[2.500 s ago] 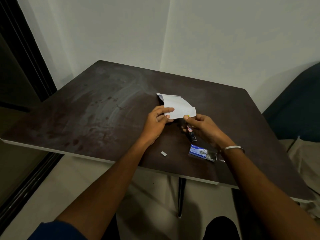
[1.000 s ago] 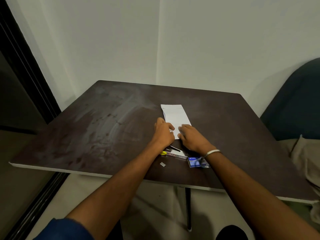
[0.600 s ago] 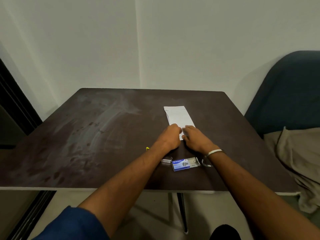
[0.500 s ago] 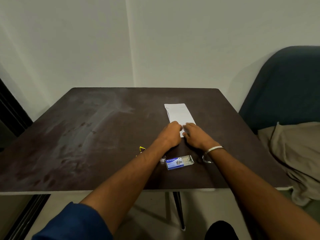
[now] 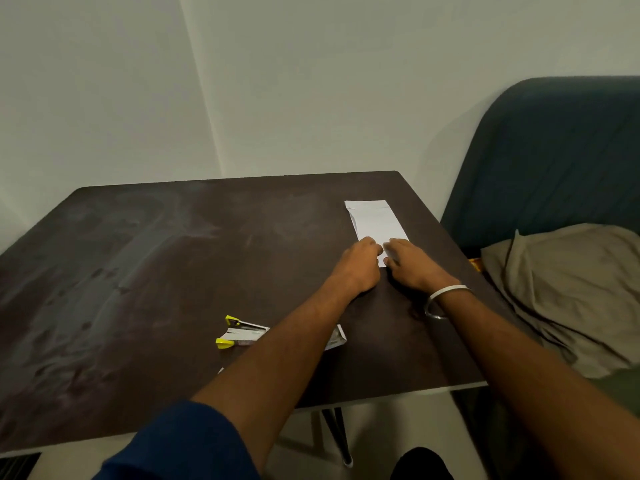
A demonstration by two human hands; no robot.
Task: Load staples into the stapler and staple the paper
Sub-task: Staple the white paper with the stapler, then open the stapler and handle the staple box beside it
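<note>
1. Near the desk's (image 5: 145, 258) front edge we see the stapler (image 5: 239, 333) lying hinged open, yellow tips pointing left, well apart from both hands.
2. Just right of it, a white box corner (image 5: 339, 338) shows from under our left forearm; we cannot tell what the box is.
3. Our left hand (image 5: 360, 268) rests on the near end of the folded paper (image 5: 375, 221), its grip closed with fingers curled down; whether they pinch the sheet we cannot tell.
4. Our right hand (image 5: 410, 266), beside it, presses the same end with straight fingers, its grip open. A metal bangle (image 5: 443, 299) circles that wrist.
5. The paper lies flat toward the desk's far right corner, its long side running away from us.
</note>
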